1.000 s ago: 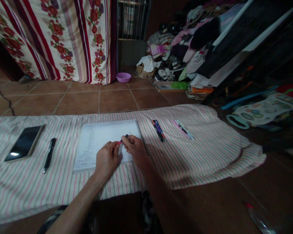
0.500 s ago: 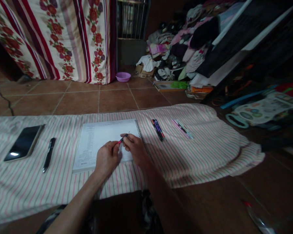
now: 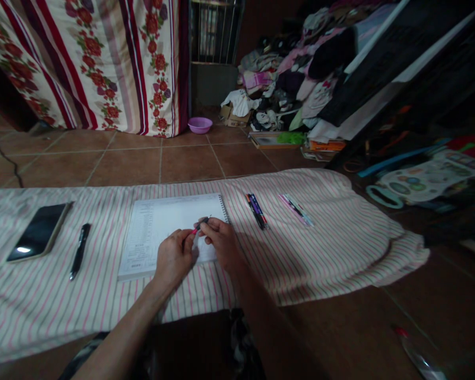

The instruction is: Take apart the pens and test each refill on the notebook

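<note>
A slim pink pen [image 3: 195, 230] is held tilted over the pad [image 3: 170, 211], its pink part pinched in the left grip [image 3: 174, 256] and its dark end in the right grip [image 3: 223, 243], both closed narrow on it. The pad, white-paged and coil-bound, lies flat on the wrinkled striped cloth [image 3: 332, 243], a glossy black pen [image 3: 79, 253] and a flat, shiny phone [image 3: 40, 232] to its left, dark pens [image 3: 257, 211] and pale pens [image 3: 294, 210] to its right. Past the cloth I see a round purple basin [image 3: 200, 125] on reddish-brown tiles [image 3: 186, 163].

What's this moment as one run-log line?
left grip: pen, pink end | right grip: pen, dark end | notebook: beneath pen | phone: left of notebook
</note>
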Demonstrator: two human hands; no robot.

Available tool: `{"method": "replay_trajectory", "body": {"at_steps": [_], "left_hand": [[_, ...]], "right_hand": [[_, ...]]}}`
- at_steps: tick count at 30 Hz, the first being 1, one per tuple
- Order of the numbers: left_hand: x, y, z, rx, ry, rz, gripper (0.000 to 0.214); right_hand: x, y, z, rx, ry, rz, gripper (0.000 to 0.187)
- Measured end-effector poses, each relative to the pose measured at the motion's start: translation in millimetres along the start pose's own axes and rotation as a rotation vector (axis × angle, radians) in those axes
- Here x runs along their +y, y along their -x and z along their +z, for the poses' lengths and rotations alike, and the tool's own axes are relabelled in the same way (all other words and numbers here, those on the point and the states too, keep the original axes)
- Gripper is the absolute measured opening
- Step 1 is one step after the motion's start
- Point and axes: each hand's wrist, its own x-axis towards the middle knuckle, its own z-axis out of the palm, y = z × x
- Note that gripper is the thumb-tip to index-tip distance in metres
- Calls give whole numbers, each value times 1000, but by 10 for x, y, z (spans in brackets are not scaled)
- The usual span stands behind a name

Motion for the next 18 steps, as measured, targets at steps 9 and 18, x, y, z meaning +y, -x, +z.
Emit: {"method": "replay_trajectory", "body": {"at_steps": [9,18], "left_hand": [[7,0,-9,38,-21,5,28],[3,2,0,23,-29,21,29]], "right_hand": [[-55,26,34,86,73,101,30],[-51,11,21,126,125,46,24]]}}
